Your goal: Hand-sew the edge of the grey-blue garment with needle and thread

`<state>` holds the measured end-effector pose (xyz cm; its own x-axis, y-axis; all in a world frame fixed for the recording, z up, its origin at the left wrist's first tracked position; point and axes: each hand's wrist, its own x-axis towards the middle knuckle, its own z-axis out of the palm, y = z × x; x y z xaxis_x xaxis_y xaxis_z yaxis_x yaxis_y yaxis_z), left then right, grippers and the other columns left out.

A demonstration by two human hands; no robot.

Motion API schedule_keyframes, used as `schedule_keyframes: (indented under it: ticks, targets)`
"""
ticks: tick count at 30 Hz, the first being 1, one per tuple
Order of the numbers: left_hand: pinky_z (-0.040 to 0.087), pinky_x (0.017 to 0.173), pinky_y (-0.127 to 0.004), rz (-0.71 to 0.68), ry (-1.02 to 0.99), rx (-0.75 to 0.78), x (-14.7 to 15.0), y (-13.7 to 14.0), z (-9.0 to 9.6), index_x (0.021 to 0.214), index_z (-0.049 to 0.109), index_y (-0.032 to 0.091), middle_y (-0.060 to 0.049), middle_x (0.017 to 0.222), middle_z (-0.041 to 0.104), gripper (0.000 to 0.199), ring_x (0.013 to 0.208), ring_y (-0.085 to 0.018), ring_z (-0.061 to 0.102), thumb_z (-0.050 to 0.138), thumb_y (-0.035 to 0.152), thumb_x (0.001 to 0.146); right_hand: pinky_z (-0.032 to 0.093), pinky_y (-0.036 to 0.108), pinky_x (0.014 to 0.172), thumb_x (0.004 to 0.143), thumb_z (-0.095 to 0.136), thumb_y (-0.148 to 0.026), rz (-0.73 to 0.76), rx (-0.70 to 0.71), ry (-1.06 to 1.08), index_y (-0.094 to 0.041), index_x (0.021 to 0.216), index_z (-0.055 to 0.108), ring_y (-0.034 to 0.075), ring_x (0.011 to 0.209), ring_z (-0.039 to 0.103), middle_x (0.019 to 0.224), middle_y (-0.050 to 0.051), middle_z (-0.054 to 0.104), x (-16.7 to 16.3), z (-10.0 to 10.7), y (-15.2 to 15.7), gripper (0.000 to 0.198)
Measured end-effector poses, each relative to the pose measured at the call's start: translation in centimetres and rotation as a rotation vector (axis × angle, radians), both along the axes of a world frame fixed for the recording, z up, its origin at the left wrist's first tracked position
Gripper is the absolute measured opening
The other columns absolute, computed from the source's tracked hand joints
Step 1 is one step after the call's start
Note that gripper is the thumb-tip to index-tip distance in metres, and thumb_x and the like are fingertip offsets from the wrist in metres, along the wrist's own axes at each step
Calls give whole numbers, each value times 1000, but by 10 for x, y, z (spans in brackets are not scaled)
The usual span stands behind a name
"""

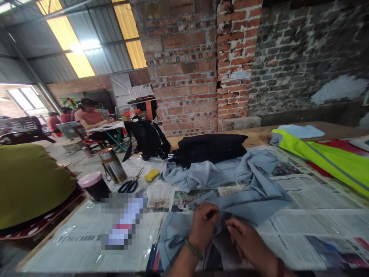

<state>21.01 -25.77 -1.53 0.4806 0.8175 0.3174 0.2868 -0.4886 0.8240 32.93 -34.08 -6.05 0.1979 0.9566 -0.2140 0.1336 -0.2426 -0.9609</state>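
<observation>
A grey-blue cloth garment lies crumpled across the newspaper in front of me. My left hand, with a braided bracelet on its wrist, is closed in a pinch at the garment's near edge. Close beside it, my right hand has its thumb and forefinger pressed together. Between the two hands runs a thin pale line, a thread or needle; I cannot tell which. The left fingertips are partly turned away from view.
Left of the garment are a blurred-out phone, black-handled scissors, a yellow sponge, a pink-lidded cup and a steel flask. Behind are a black backpack and black clothing. A neon vest lies right. A person sits left.
</observation>
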Motion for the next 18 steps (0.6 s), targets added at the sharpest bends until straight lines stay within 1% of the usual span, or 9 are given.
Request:
schedule_keyframes:
  ticks: [4,9,18]
  targets:
    - [40,66,-25,20,-44,-39,2,-1,-1,64,64,17,-3,67,60,9,69,-15,54,56,13,67,26,17,33,77,36,-43,-8,14,-27,-16,87,49,5,34,37,55,-5,42,0,2,2,32]
    - [40,66,-25,-1,-65,-50,3,-2,-4,64,64,17,-3,67,60,9,68,-15,53,56,14,68,26,17,34,78,35,-42,-6,27,-81,-16,83,49,6,35,38,55,-5,43,1,6,3,30]
    - [39,65,-23,-14,-76,-53,1,-3,-5,64,63,16,-2,66,58,9,68,-14,52,56,12,68,27,19,36,80,36,-43,-19,52,-63,-16,80,50,7,37,37,53,-5,40,1,6,4,30]
